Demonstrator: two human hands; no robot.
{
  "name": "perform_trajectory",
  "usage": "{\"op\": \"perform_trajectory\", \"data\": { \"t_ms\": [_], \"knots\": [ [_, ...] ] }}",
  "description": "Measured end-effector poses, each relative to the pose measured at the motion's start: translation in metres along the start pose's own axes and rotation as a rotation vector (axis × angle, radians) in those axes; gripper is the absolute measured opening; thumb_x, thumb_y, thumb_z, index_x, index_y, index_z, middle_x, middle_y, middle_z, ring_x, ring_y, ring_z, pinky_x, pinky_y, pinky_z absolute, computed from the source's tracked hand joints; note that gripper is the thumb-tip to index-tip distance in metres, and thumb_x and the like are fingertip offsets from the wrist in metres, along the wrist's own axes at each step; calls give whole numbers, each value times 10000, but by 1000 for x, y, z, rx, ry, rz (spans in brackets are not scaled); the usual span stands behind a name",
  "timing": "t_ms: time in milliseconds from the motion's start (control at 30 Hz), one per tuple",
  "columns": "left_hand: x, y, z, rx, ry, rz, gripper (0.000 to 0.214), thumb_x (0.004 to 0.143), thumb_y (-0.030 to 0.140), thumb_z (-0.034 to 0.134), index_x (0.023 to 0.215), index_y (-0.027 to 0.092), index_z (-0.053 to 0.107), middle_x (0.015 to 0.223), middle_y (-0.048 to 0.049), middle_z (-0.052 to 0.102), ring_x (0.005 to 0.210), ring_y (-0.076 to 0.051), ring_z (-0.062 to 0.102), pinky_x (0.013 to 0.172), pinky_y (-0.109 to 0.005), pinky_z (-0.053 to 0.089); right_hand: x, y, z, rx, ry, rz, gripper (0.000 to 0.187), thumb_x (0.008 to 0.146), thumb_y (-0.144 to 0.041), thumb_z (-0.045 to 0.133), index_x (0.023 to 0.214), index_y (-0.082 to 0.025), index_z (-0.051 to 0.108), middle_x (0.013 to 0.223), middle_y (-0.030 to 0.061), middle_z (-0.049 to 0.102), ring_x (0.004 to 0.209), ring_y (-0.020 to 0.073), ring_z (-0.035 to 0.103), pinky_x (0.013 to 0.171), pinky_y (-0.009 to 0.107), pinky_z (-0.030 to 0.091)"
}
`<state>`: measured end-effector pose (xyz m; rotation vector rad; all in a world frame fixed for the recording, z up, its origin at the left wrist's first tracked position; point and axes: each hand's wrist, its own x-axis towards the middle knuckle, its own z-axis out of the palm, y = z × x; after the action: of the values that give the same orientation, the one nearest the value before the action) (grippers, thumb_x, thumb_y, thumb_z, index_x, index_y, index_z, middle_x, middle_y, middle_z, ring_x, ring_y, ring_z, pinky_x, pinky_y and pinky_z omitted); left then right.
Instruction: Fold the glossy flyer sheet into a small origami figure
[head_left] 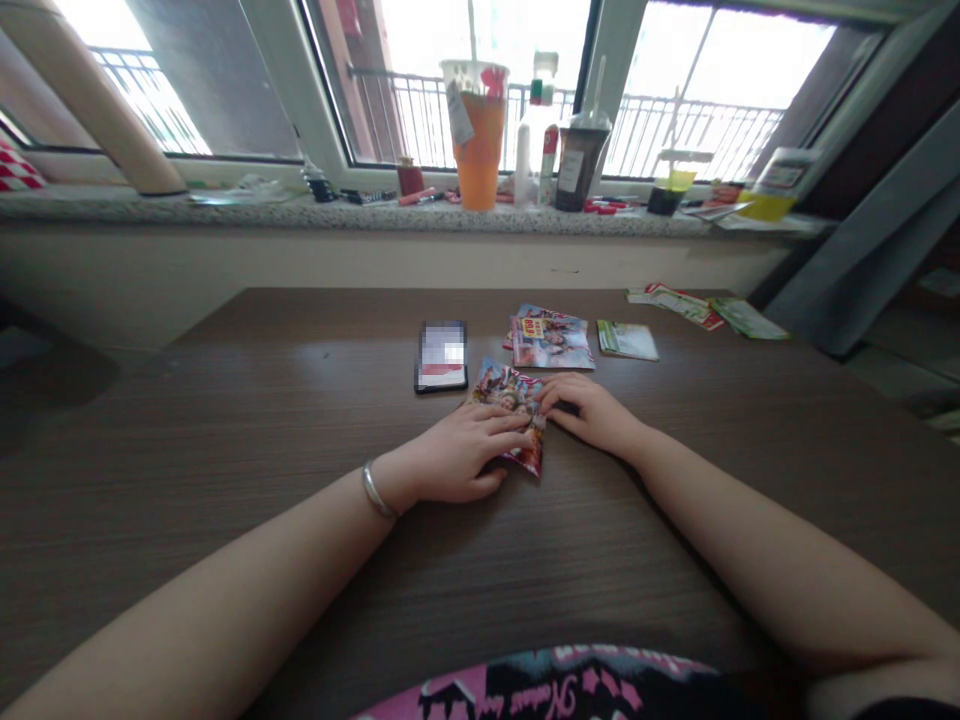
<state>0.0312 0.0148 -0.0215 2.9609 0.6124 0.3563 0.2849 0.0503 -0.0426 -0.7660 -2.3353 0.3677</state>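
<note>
A small colourful printed packet [510,392] lies at an angle on the dark wooden table. Across its lower part my left hand [469,450] rests flat, fingers stretched out, with a silver bangle at the wrist. My right hand [589,412] is at the packet's right edge, its fingers curled and the thumb tip close to them, pinching that edge. Just beyond the packet are similar printed packets [553,342], overlapping one another. To the left of these sits a phone [442,357] with a blurred screen.
A small stack of green and white cards [628,341] lies right of the packets, with flat green and red wrappers [686,306] farther back. On the stone windowsill [300,212] stand a tall orange drink cup [477,140], a dark cup [581,160], bottles and other small items.
</note>
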Motion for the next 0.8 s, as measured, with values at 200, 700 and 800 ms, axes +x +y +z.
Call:
{"op": "perform_trajectory", "data": {
  "t_ms": [200, 700, 800],
  "knots": [
    [0, 1, -1, 10, 0, 17, 500, 804, 231, 579, 1302, 245, 537, 1419, -62, 495, 1292, -289, 447, 1106, -492, 308, -2, -3, 4, -80, 97, 90, 61, 841, -206, 621, 884, -214, 664, 1236, 93, 608, 1184, 223, 543, 1018, 470, 420],
    [2, -1, 2, -22, -31, -6, 535, 850, 260, 544, 1372, 349, 465, 1443, -15, 465, 1357, -306, 343, 1152, -592, 82, -2, -3, 5, -213, 143, 256, 125, 820, -232, 651, 939, -196, 655, 998, 78, 686, 981, 238, 607, 907, 441, 474],
    [2, -2, 3, -21, -37, 4, 532, 863, 272, 529, 1384, 348, 452, 1456, -17, 449, 1359, -316, 331, 1150, -594, 93, -2, -4, 6, -231, 185, 265, 85, 801, -235, 681, 879, -204, 668, 948, 63, 693, 942, 235, 614, 884, 436, 481]
  ]
}}
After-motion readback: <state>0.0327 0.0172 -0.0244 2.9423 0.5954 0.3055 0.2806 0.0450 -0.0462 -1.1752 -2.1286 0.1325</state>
